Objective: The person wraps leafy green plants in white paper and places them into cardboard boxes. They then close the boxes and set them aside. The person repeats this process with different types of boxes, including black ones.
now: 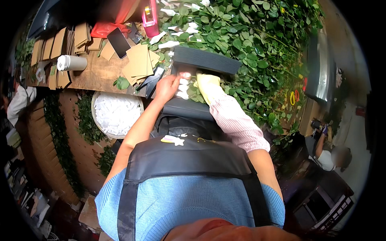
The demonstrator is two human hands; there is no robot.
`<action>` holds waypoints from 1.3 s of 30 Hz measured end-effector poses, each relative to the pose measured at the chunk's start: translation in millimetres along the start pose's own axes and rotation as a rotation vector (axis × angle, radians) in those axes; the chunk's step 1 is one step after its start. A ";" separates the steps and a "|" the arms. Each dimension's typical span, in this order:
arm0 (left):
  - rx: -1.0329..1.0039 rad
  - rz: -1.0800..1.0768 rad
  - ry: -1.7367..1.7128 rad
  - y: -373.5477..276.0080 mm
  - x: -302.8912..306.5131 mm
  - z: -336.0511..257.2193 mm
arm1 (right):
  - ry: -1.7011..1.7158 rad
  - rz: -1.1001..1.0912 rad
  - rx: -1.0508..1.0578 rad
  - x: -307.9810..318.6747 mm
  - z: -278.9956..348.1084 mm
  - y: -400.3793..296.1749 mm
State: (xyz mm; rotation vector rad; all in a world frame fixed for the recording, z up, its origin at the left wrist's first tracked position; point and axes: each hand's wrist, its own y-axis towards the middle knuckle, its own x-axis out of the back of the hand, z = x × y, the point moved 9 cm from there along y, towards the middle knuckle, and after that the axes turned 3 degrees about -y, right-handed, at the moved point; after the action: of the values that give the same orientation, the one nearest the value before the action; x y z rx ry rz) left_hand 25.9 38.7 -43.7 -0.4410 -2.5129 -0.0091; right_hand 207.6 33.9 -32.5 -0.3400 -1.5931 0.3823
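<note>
My left hand [167, 86] is bare and rests at the left end of a row of flower heads in white sleeves [183, 88]. Its fingers touch or nearly touch a blurred pinkish flower head [185, 75]; whether they grip it is unclear. My right hand [208, 86] wears a yellow glove below a striped sleeve cover and reaches over the leafy stems [196, 93], its fingertips mostly hidden. The flowers lie between two dark ribbed walls, the far one [206, 59] and the near one [188, 107]. A black stapler-like tool [152, 81] lies beside my left hand.
Leafy stems with white-sleeved heads [235, 39] cover the table's right. Left are cardboard pieces [138, 61], a phone [118, 43], a white cup [72, 62] and a pink tape dispenser [150, 21]. A tub of white sleeves [117, 113] stands below. Another person [327, 159] works right.
</note>
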 end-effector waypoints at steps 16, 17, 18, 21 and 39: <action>0.255 0.406 0.158 -5.3 -3.0 5.1 | 0.059 0.180 0.054 -5.3 14.8 -29.4; 0.254 0.443 0.122 -7.0 -12.1 7.3 | 0.070 0.183 0.066 -5.0 15.0 -29.4; 0.260 0.428 0.058 -8.3 -14.2 9.4 | 0.087 0.185 0.075 -5.7 16.0 -29.3; 0.260 0.320 -0.082 -15.0 -11.9 13.5 | 0.194 0.168 0.065 -12.6 11.9 -25.5; 0.120 0.658 0.159 -12.9 -6.9 16.4 | 0.353 0.565 0.063 46.3 26.5 -78.8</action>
State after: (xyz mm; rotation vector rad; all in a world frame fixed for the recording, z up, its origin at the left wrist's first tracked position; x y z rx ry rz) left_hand 18.2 26.1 -59.9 -1.1415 -2.0933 0.3434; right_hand 179.7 -17.4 42.7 -0.7697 -1.1184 0.7570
